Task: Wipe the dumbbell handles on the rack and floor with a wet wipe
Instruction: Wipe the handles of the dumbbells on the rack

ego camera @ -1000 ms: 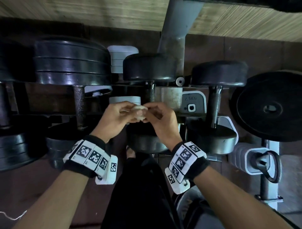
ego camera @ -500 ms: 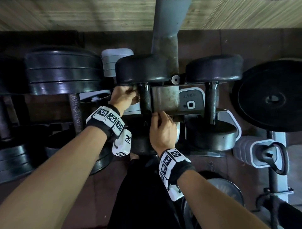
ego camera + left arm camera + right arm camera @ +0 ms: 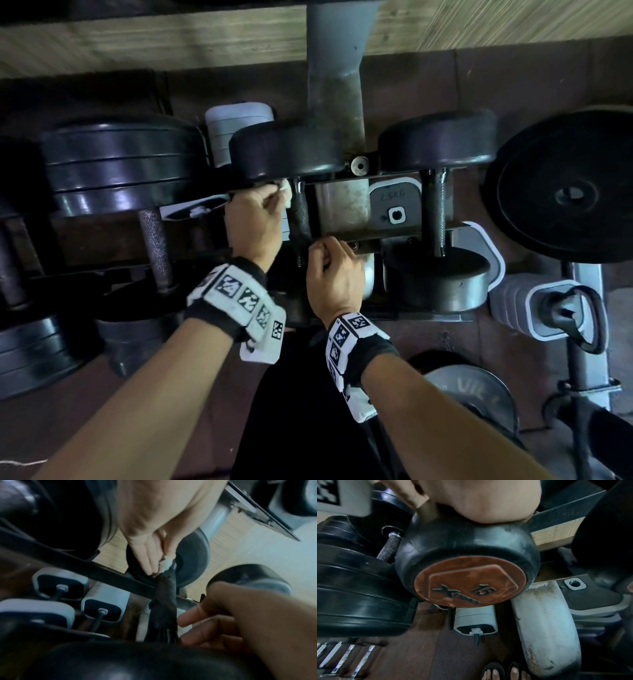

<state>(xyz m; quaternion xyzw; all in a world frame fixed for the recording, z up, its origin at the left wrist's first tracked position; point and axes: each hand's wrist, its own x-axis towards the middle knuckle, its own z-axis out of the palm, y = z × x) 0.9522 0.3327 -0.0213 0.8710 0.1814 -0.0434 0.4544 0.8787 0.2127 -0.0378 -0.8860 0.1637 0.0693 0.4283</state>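
Left hand (image 3: 255, 219) is pinching the wipe (image 3: 286, 195) against the handle's (image 3: 301, 214) top end, on the rack. Right hand (image 3: 334, 274) is gripping the handle's lower end. Risk: the small wad is slipping free against the knurling.

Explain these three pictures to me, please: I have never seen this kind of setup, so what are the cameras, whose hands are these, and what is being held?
No robot here: a person works with bare hands. The big picture comes from a camera on the head, looking down; the other two come from cameras strapped to the wrists, on the black bands with the printed white tags.

The head view shows a dumbbell rack with black dumbbells lying across its rails. The left hand pinches a small white wet wipe against the top of the dark handle of the middle dumbbell, just below its far weight. The left wrist view shows that pinch close up. The right hand rests at the handle's lower end by the near rail, fingers curled; whether it grips anything cannot be told. The right wrist view shows the near weight, marked 15, and the person's toes in sandals.
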